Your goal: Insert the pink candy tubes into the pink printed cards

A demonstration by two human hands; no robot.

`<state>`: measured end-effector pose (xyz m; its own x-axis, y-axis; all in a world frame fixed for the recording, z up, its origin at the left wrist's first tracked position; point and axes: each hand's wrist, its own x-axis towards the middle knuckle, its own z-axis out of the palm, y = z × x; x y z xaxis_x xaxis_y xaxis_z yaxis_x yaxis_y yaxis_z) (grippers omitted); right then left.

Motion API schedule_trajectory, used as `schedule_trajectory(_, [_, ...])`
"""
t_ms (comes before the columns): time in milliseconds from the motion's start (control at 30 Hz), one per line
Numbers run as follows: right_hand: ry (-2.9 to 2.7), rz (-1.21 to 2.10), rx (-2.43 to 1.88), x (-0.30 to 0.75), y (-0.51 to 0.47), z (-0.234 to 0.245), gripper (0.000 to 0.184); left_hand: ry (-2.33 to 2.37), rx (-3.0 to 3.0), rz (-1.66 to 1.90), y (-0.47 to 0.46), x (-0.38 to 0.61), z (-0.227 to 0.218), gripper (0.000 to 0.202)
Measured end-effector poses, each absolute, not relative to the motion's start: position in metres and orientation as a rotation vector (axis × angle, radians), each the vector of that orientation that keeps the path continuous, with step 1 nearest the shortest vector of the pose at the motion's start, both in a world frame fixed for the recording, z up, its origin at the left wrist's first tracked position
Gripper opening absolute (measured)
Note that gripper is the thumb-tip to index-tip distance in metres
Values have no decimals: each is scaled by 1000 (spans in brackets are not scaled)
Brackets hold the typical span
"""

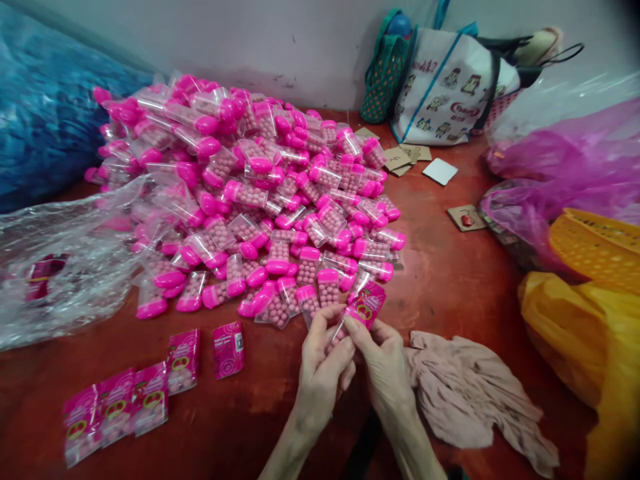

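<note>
Both hands are closed around one small clear candy box, with pink candy balls showing near the fingers and a printed pink sleeve over its upper part. My left hand grips the clear lower end between thumb and fingers. My right hand pinches the sleeve's lower edge, its thumb across the front. Just beyond lies a large heap of clear candy boxes with bright pink caps. To the left, several sleeved candy boxes lie in a slanting row, and a flat pink sleeve lies beside them.
A crumpled beige cloth lies right of my hands. Yellow plastic, an orange basket and a purple bag line the right. Clear plastic and a blue bag are left; a white tote stands by the wall.
</note>
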<state>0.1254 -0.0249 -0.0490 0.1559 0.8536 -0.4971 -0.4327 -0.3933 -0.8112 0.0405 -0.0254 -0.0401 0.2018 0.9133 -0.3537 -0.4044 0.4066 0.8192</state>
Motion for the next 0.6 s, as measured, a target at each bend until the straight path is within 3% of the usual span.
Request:
schedule_trajectory(233, [-374, 1480, -1201, 130, -24, -42, 16, 868, 576, 1019, -23, 43, -44, 8])
schedule_trajectory(600, [-199, 1570, -1071, 131, -22, -44, 16, 1158, 792, 1101, -25, 40, -39, 16])
